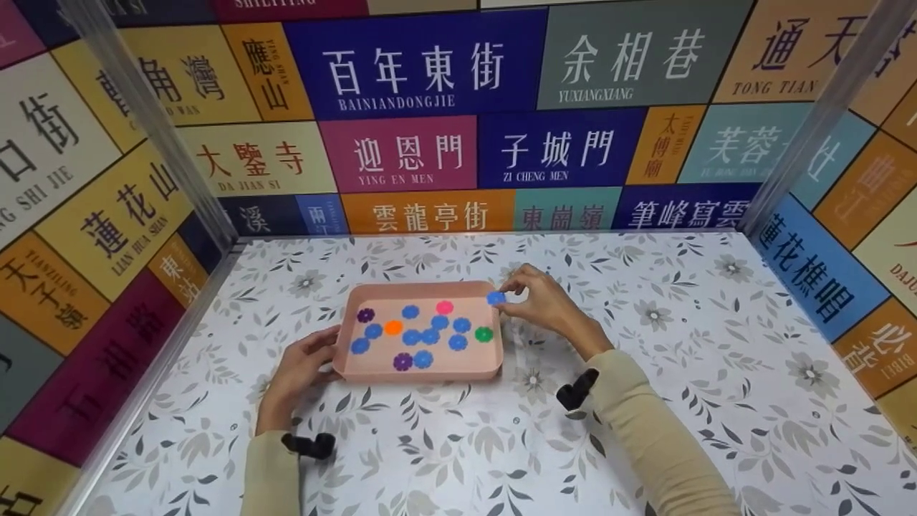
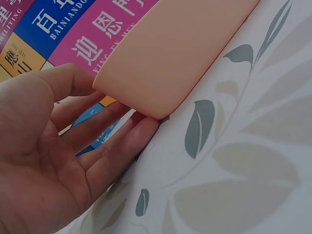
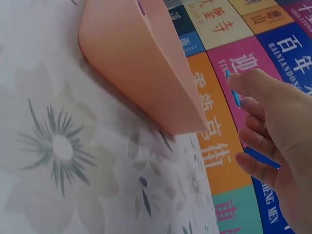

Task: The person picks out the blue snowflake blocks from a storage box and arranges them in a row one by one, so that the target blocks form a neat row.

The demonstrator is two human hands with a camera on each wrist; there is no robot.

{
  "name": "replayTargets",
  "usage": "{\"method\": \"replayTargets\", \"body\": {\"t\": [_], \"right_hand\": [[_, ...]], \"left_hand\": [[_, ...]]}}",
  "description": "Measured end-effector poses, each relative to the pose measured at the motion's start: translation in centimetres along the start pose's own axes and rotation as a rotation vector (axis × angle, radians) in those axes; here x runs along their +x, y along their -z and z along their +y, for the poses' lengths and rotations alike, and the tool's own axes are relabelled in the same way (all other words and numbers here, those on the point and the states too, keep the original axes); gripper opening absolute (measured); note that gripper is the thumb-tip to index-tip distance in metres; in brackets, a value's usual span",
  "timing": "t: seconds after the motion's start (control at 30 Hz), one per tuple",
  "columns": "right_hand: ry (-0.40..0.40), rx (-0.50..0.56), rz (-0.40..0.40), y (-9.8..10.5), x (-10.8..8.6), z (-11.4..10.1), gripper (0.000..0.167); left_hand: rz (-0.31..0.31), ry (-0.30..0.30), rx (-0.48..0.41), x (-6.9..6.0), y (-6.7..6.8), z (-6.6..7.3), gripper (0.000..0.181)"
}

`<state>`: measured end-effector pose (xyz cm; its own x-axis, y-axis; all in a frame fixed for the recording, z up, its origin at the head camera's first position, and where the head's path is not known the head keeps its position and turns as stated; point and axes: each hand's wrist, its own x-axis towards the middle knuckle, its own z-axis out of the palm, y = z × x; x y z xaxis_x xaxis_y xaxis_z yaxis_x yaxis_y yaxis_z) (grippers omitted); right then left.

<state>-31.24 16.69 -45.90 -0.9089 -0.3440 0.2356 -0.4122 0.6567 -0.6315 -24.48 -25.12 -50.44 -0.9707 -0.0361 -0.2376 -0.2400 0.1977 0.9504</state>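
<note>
Fourteen mixed-colour, flower-shaped plastic pieces [image 1: 430,335] are lying in the pink rectangular plastic tray [image 1: 419,375], the right hand [image 1: 539,301] is pinching the only other visible one, a blue piece [image 1: 495,298], near its far-right corner, and the left hand's [image 1: 299,364] loosely spread fingers are touching its left end.

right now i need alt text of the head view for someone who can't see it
A right hand pinches a blue flower-shaped piece at the far right corner of a pink tray of multicoloured pieces. The left hand touches the tray's left side; lettered panels rise behind the patterned tabletop.
</note>
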Motion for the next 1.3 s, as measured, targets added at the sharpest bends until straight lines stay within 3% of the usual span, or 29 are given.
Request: {"method": "replayTargets", "body": {"t": [0.27, 0.77, 1.03, 1.3], "right_hand": [[-0.033, 0.007, 0.031, 0.3, -0.5, 2.2, 0.028], [-0.176, -0.034, -0.034, -0.4, -0.9, 5.2, 0.033], [-0.227, -0.047, -0.088, -0.5, -0.8, 5.4, 0.034], [-0.208, -0.071, -0.104, -0.6, -1.0, 5.4, 0.033]], "left_hand": [[-0.012, 0.009, -0.013, -0.1, 0.0, -0.2, 0.047], [-0.015, 0.048, -0.037, -0.1, -0.2, -0.7, 0.049], [-0.013, 0.07, -0.089, 0.2, 0.1, -0.8, 0.048], [-0.009, 0.088, -0.138, 0.3, 0.1, -0.9, 0.048]]}}
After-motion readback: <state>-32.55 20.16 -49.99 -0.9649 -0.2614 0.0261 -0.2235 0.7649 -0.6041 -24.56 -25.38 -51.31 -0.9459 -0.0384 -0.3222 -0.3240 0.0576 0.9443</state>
